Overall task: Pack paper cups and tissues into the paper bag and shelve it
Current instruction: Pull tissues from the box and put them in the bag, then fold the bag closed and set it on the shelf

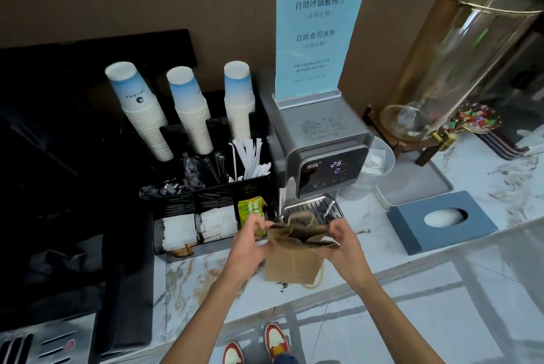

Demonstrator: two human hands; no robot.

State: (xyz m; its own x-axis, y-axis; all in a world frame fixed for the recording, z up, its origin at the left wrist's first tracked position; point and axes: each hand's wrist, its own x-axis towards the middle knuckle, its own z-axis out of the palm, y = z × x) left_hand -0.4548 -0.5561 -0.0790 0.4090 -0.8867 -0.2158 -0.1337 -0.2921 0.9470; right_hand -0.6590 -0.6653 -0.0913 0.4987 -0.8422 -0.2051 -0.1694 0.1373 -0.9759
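Head view shows you standing at a marble-patterned desk (485, 187) set against a brown wall. Your left hand (250, 241) and right hand (343, 238) each pinch one side of the brown paper bag (294, 263) at its mouth, holding it just above the near edge of the desk. Three inverted stacks of paper cups (188, 107) stand in a black organizer (206, 190) at far left. The grey tissue box (441, 221) sits on the right, apart from the bag. A water dispenser (321, 151) with a blue sign on top stands directly behind the bag, its drip tray close to your fingers. Bare marble lies under and left of the bag; past the near edge the pale tiled floor and your shoes (273, 340) show.
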